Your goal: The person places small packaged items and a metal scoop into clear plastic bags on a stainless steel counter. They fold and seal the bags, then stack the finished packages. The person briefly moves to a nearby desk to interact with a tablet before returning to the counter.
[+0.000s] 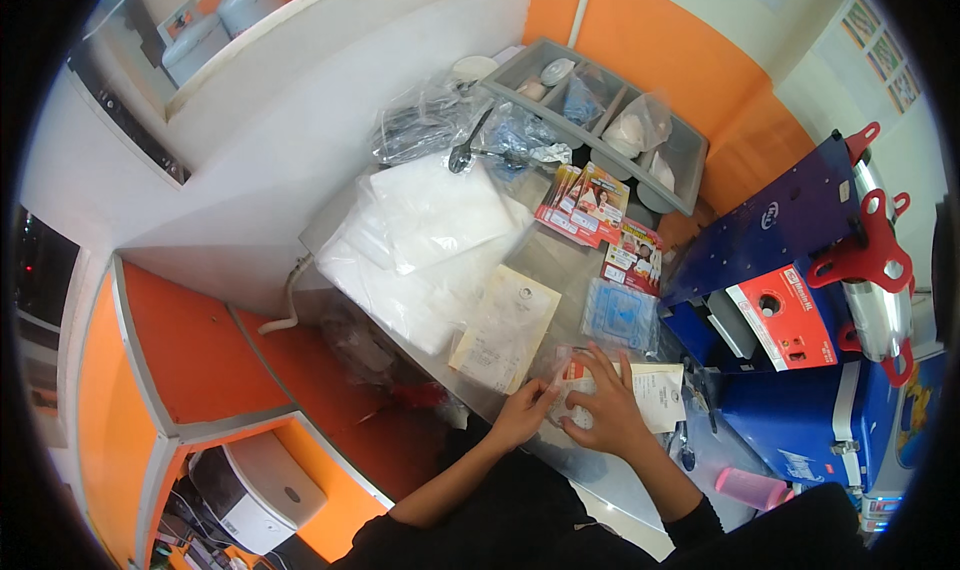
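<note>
Both my hands meet over a small clear plastic packet (559, 406) near the front edge of a metal table. My left hand (523, 414) pinches the packet's left edge between thumb and fingers. My right hand (606, 401) spreads over its right part, with thumb and forefinger curled against it. A red and white printed piece shows under or inside the plastic. Printed paper slips (658, 397) lie just right of my right hand. A larger plastic-covered sheet with slips (510, 330) lies beyond my left hand. Behind my right hand rests a blue-printed plastic packet (619, 315).
White plastic bags (427, 232) cover the table's left part. Red printed cards (585, 204) lie farther back, before a grey compartment tray (547, 108). At right stand a blue sealing machine (757, 217) with red handles and a blue cooler box (795, 420). A pink bottle (750, 487) lies near the right front.
</note>
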